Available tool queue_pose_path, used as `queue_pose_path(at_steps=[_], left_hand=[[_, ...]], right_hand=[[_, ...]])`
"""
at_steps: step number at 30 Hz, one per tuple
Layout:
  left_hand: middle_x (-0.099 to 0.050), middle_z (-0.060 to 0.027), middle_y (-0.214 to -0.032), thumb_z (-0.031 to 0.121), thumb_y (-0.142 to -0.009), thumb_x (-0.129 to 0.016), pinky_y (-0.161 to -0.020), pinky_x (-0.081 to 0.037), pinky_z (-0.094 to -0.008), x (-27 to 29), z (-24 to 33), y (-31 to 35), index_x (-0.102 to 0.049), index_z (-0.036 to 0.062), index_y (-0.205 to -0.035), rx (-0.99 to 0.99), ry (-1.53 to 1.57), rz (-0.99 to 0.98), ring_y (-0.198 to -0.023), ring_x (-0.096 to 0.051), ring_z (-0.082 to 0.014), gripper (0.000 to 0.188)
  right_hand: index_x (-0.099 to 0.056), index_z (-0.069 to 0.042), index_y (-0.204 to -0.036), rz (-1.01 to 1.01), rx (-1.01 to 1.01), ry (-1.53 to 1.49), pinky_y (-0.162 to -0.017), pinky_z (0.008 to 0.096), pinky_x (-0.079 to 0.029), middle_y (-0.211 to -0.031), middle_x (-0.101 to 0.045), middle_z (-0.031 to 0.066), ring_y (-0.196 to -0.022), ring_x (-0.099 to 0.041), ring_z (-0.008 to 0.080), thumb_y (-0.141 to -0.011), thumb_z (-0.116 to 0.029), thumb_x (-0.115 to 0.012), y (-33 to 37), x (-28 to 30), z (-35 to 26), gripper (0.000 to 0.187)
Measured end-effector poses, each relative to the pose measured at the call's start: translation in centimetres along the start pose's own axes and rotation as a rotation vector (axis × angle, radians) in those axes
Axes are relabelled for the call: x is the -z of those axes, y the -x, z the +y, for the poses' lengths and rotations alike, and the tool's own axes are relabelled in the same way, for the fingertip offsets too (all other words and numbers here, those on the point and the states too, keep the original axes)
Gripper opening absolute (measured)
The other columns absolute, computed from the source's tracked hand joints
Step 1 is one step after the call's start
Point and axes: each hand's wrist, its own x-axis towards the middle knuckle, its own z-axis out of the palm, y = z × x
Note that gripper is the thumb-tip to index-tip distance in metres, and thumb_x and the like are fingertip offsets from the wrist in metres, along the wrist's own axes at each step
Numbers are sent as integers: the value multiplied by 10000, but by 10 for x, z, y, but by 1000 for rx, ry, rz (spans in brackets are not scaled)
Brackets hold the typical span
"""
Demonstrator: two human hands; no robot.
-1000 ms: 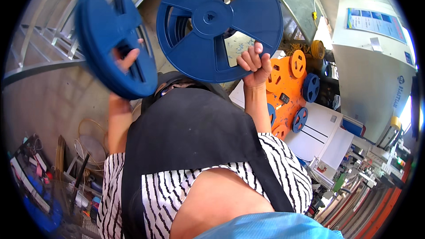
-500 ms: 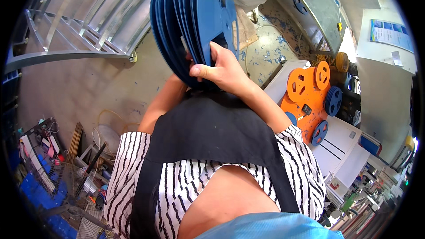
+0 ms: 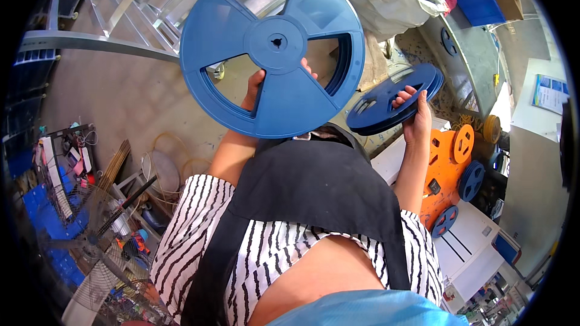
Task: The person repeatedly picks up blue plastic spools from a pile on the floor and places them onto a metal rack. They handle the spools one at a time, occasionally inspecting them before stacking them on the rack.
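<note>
Black apron (image 3: 308, 184): closest stuff after the striped shirt, sits right below the reels in view.
Big blue reel (image 3: 263, 48): up in front of the chest, broad side turned to the camera, so it reads nearly as a full circle with three cut-out windows.
Left hand (image 3: 251, 89): behind that reel, thumb side showing in one window and fingertips in the next, so the fingers look closed around the spoke between them (the palm is hidden, sorry).
Tilted blue reel (image 3: 386, 107): off to the right of the big one, edge-on-ish, its long direction slanting from lower left to upper right. Might be more than one disc, hard to say.
Right hand (image 3: 417, 119): the nearer hand to that one, fingers hooked through an opening and thumb by the rim, so it's gripping.
Gap: the tilted reel's low end comes just beside the big reel's lower right rim; can't tell the depth between them.
Orange counter (image 3: 446, 198): beyond the right forearm, with an orange reel (image 3: 464, 143) and blue ones on it.
White sack (image 3: 383, 0): farther out, past the reels.
</note>
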Motion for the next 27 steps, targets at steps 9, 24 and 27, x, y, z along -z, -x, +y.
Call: queue_pose_path(at_steps=[9,24,27], left_hand=[[-482,-112,-1201,547,-769,-684,-1085,-392,-411,1,19,8,-405,45,-1321,-99,0,18,-1162,-499,-261,797],[-462,-156,-1330,592,-845,-527,-1121,-307,-461,12,62,12,-359,2,-1384,-299,-193,43,-1223,-476,-282,817],[-483,-169,-1291,617,-848,-498,-1078,-358,-458,16,71,17,-384,-16,-1359,-362,-269,166,-1182,-502,-278,822]], right_hand=[[-547,11,-1002,311,-102,340,-550,305,-512,-755,-625,100,-574,-595,174,-941,-470,-520,-45,99,57,485],[-581,-11,-934,160,-65,400,-488,231,-449,-655,-579,30,-509,-535,104,-946,-471,-517,-76,59,85,464],[-579,-9,-933,74,-32,445,-484,232,-445,-656,-578,30,-509,-534,104,-936,-481,-530,-92,44,90,475]])
